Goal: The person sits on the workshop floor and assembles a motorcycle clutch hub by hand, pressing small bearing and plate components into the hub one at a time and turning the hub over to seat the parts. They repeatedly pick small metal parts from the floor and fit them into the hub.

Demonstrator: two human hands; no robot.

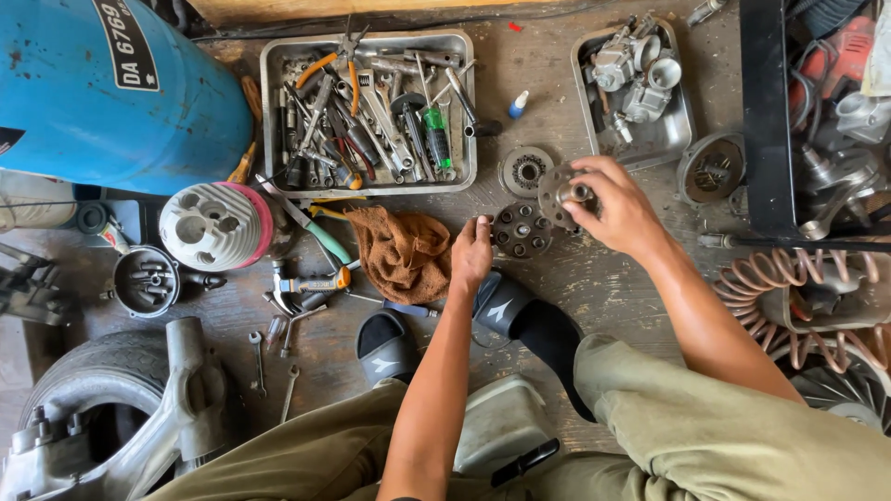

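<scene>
Dull grey metal on the round hub (561, 193), matt and greasy; rough brown cloth rag (401, 250); worn, stained wooden floor (594, 288); shiny steel tool tray (275, 111).

Both forearms bare, reaching forward from the knees. Left hand (471, 252) low and near the body, knuckles up, fingers curled under, fingertips pressed down, wrist straight. Right hand (611, 206) further out, arm angled in from the right, elbow bent, fingers arched and pinched together at the tips, grip closed, thumb tucked beneath.
</scene>
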